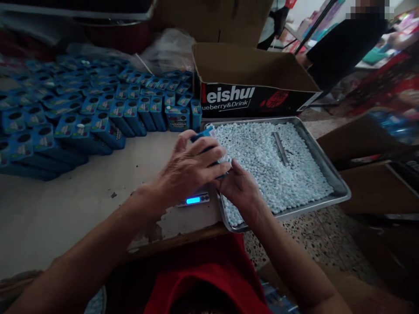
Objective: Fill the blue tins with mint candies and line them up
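The small blue box is over the scale, beside the metal tray of candies. It leans, its long side sloping down toward the right hand; fingers hide which end is its top. The left hand curls around it. The right hand is half open at its low end; I cannot tell if it grips.

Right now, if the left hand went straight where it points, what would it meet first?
Beyond the blue box it holds, probably the right hand, though depth is hard to judge.

Single head-worn view: faces forward and down over worktop, left hand, right hand near.
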Action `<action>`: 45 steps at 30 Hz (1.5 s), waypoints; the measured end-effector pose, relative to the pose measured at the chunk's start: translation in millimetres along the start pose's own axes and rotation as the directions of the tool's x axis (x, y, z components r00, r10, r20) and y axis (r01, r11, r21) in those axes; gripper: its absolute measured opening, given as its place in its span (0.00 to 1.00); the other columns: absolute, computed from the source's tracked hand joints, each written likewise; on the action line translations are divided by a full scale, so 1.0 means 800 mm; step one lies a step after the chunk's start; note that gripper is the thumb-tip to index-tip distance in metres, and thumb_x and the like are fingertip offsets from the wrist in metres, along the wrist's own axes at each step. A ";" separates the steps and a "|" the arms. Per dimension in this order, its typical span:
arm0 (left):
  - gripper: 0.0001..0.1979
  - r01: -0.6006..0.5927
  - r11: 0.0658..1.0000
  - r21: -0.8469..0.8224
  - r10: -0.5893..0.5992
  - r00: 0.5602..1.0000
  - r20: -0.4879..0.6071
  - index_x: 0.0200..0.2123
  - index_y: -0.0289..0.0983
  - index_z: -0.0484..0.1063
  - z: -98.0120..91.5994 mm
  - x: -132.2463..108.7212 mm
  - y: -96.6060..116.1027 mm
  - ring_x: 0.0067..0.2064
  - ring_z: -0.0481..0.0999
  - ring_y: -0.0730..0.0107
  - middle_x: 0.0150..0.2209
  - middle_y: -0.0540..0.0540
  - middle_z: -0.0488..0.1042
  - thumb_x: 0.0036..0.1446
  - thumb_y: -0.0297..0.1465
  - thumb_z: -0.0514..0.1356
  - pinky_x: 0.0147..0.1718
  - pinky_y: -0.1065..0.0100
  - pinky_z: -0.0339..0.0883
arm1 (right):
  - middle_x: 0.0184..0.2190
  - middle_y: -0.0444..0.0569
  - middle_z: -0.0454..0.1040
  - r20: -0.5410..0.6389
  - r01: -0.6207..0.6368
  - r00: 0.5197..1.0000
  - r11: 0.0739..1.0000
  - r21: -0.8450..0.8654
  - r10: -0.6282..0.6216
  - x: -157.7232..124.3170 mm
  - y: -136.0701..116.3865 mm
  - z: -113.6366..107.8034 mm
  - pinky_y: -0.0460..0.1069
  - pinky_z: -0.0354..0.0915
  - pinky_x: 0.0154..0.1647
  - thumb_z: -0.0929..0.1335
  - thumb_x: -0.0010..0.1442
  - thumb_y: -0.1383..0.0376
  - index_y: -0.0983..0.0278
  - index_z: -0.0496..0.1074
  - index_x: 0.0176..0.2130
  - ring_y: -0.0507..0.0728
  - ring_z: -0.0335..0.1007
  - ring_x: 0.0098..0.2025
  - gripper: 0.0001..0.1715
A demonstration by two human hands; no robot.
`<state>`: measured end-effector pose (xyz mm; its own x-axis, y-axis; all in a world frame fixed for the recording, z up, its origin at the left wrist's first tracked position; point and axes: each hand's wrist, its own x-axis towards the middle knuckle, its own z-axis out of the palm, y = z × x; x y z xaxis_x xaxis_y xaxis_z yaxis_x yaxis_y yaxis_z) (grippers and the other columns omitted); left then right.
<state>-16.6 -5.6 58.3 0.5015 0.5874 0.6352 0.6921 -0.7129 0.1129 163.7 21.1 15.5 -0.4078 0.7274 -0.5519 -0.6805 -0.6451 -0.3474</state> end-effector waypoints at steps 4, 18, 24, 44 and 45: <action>0.14 0.070 0.993 0.092 -0.052 0.981 -0.185 0.52 0.53 0.81 0.017 -0.018 -0.001 0.57 0.77 0.58 0.53 0.51 0.82 0.68 0.28 0.65 0.66 0.47 0.61 | 0.34 0.49 0.80 0.006 -0.017 1.000 1.000 0.005 0.017 0.011 -0.001 0.000 0.51 0.77 0.36 0.58 0.78 0.64 0.63 0.73 0.44 0.56 0.77 0.34 0.16; 0.22 0.721 0.312 -0.619 -0.886 0.456 0.084 0.54 0.41 0.78 0.015 -0.071 0.022 0.52 0.82 0.56 0.49 0.46 0.82 0.56 0.37 0.74 0.58 0.55 0.76 | 0.32 0.47 0.76 0.059 0.003 0.998 0.991 -0.133 0.005 0.007 -0.037 -0.023 0.39 0.71 0.26 0.69 0.64 0.77 0.67 0.73 0.48 0.48 0.71 0.27 0.13; 0.26 0.774 0.050 -0.631 -0.923 0.276 0.266 0.53 0.41 0.76 0.020 -0.102 0.033 0.50 0.83 0.56 0.47 0.46 0.84 0.52 0.38 0.75 0.59 0.51 0.77 | 0.24 0.43 0.74 0.046 0.206 0.978 0.898 -0.388 -0.204 0.003 -0.063 -0.040 0.38 0.57 0.18 0.77 0.59 0.69 0.67 0.74 0.38 0.45 0.59 0.20 0.09; 0.29 0.776 0.281 -0.565 -0.956 0.277 -0.094 0.60 0.44 0.72 -0.065 -0.173 0.020 0.56 0.80 0.57 0.50 0.44 0.79 0.56 0.35 0.74 0.66 0.49 0.72 | 0.36 0.50 0.81 0.224 0.113 0.966 0.574 -0.811 0.126 -0.041 -0.045 0.062 0.43 0.68 0.29 0.76 0.63 0.68 0.67 0.82 0.46 0.48 0.69 0.28 0.10; 0.29 0.776 0.277 -0.566 -0.956 0.280 -0.085 0.60 0.44 0.72 -0.065 -0.174 0.020 0.56 0.80 0.57 0.50 0.44 0.79 0.56 0.34 0.74 0.66 0.49 0.72 | 0.36 0.51 0.82 0.232 0.126 0.965 0.557 -0.821 0.125 -0.040 -0.044 0.062 0.43 0.68 0.29 0.76 0.65 0.66 0.67 0.82 0.47 0.48 0.69 0.28 0.11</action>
<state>-102.0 -118.3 11.4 -0.5656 0.8136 0.1344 0.2870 0.0414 0.9570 170.7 32.0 83.1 -0.6196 0.6757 -0.3994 0.0692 -0.4599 -0.8853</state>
